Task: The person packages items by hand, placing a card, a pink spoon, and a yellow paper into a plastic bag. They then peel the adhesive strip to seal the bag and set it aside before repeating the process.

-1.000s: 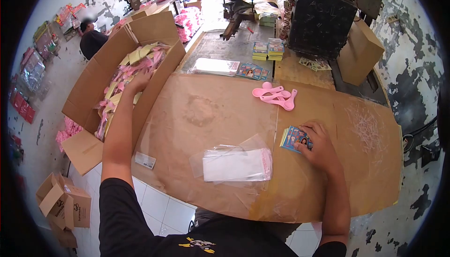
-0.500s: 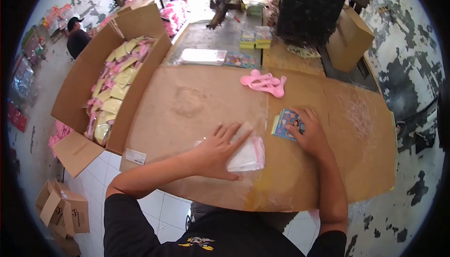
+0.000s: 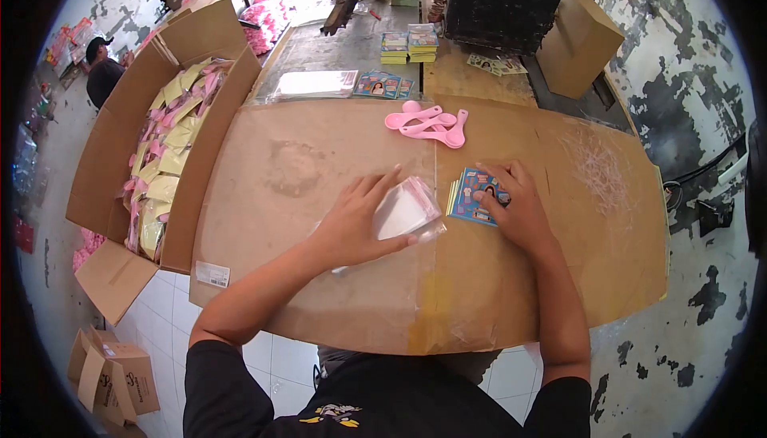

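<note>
One bag stack [image 3: 406,208] is touched by the left hand [image 3: 351,218], grip spread wide; one card stack [image 3: 470,206] is covered by the right hand [image 3: 521,208], grip partly open. At least three pink spoons [image 3: 456,139] are heaped beyond.

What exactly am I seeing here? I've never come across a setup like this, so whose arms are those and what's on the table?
There's no robot: these are a person's bare arms, seen by a camera worn on that person's head, looking forward and down. The left hand is spread over a stack of clear plastic bags. The right hand rests on a small stack of blue cards. Both stacks lie on a brown covered table, with pink measuring spoons beyond them. On the left, a large open carton holds pink and yellow packets.
</note>
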A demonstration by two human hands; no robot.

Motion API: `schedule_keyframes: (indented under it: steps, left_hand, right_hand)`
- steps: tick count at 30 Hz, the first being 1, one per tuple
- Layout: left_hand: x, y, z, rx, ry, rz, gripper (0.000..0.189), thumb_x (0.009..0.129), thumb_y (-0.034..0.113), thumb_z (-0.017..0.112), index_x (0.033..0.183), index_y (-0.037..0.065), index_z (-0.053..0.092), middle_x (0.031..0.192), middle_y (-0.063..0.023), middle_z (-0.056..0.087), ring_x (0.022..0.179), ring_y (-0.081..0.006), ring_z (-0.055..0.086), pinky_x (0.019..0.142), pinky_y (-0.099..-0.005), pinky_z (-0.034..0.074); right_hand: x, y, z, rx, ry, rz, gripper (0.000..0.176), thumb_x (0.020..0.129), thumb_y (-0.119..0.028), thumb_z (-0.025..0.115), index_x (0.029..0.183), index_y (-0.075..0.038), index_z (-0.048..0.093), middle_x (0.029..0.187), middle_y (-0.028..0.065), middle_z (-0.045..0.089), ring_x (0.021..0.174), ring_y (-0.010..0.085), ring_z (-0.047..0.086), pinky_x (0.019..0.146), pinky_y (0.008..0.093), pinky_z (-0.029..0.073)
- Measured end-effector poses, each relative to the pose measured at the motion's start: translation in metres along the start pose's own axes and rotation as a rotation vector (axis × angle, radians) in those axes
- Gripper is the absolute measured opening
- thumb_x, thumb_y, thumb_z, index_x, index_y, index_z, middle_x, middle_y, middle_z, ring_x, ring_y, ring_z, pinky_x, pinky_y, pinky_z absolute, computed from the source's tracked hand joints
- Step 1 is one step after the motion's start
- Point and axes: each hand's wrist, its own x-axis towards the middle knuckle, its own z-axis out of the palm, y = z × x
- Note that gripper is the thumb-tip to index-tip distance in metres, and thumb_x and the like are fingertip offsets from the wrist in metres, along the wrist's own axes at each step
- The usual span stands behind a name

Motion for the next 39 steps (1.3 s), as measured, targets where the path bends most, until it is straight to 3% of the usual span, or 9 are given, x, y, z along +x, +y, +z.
schedule_keyframes:
  steps: [5,11,15,18,20,23,26,30,39]
  left_hand:
    - [0.0,-0.016,-0.007,0.03,0.05,-0.076,0.038,0.091,0.024,0.079,0.121,0.001,0.073,0.115,-0.0167,0.065,0.109,-0.0339,0.062,0.094,-0.0432,0.052]
    - [0.004,-0.021,-0.003,-0.267,0.045,-0.246,0.025,0.089,0.015,0.079,0.111,0.004,0.074,0.099,-0.0106,0.069,0.091,-0.0276,0.067,0.086,-0.041,0.053]
    - [0.001,-0.018,-0.003,-0.233,0.052,-0.244,0.02,0.09,0.011,0.077,0.108,0.003,0.073,0.101,-0.0116,0.072,0.088,-0.0278,0.07,0.084,-0.0403,0.055]
    - [0.001,-0.025,-0.002,-0.122,0.112,-0.106,0.016,0.093,0.007,0.074,0.108,0.002,0.072,0.104,-0.012,0.074,0.091,-0.0252,0.072,0.085,-0.0362,0.055]
    - [0.001,-0.028,0.0,-0.163,0.217,0.0,0.012,0.096,0.004,0.071,0.108,0.0,0.072,0.104,-0.012,0.075,0.094,-0.0207,0.072,0.084,-0.032,0.055]
    - [0.0,-0.021,-0.003,-0.854,0.258,-0.241,0.014,0.099,0.001,0.065,0.111,0.0,0.072,0.106,-0.0119,0.075,0.101,-0.018,0.072,0.088,-0.0303,0.056]
    - [-0.001,-0.019,-0.011,-1.002,0.143,-0.336,0.017,0.102,0.006,0.067,0.114,-0.006,0.07,0.107,-0.013,0.076,0.097,-0.0137,0.072,0.085,-0.0273,0.056]
    - [-0.004,-0.006,-0.011,-1.046,-0.096,-0.47,0.022,0.104,0.01,0.068,0.118,-0.007,0.07,0.101,-0.0118,0.078,0.09,-0.0126,0.074,0.081,-0.0271,0.058]
    - [-0.008,-0.002,-0.003,-1.031,-0.13,-0.477,0.022,0.104,0.014,0.069,0.11,-0.007,0.074,0.097,-0.0116,0.079,0.088,-0.0124,0.074,0.079,-0.0271,0.059]
  right_hand:
    - [0.0,0.005,-0.001,0.117,0.031,0.095,0.038,0.091,-0.01,0.075,0.129,-0.006,0.07,0.119,0.014,0.064,0.111,0.0312,0.062,0.096,0.0394,0.051]
    - [-0.001,0.001,0.004,0.321,0.195,0.126,0.032,0.09,-0.002,0.076,0.121,-0.002,0.071,0.108,0.0089,0.068,0.1,0.0242,0.067,0.085,0.0319,0.054]
    - [-0.009,-0.005,0.02,0.578,0.139,-0.028,0.033,0.088,0.0,0.077,0.119,-0.004,0.072,0.106,0.0102,0.069,0.097,0.0232,0.068,0.085,0.0323,0.054]
    - [-0.008,-0.027,0.026,0.267,0.056,-0.314,0.033,0.087,-0.001,0.077,0.12,-0.006,0.072,0.108,0.0099,0.069,0.097,0.0251,0.069,0.085,0.0329,0.055]
    - [-0.013,-0.039,0.031,0.178,-0.052,-0.254,0.032,0.088,0.0,0.076,0.119,-0.007,0.073,0.109,0.009,0.069,0.099,0.027,0.069,0.084,0.0339,0.056]
    - [-0.013,-0.036,0.033,0.119,-0.07,-0.274,0.034,0.088,0.002,0.074,0.121,-0.007,0.072,0.111,0.0085,0.071,0.101,0.0259,0.069,0.083,0.034,0.057]
    - [-0.013,-0.043,0.029,0.261,-0.001,-0.126,0.038,0.091,0.002,0.072,0.127,-0.007,0.069,0.12,0.0094,0.07,0.104,0.0199,0.069,0.083,0.0327,0.056]
    - [-0.017,-0.041,0.03,0.637,0.022,0.19,0.042,0.096,-0.001,0.071,0.136,-0.008,0.063,0.131,0.0107,0.068,0.111,0.0132,0.067,0.087,0.0303,0.055]
    - [-0.019,-0.037,0.037,0.727,0.065,0.061,0.039,0.097,-0.001,0.07,0.135,-0.006,0.065,0.131,0.01,0.068,0.111,0.0155,0.067,0.093,0.0308,0.053]
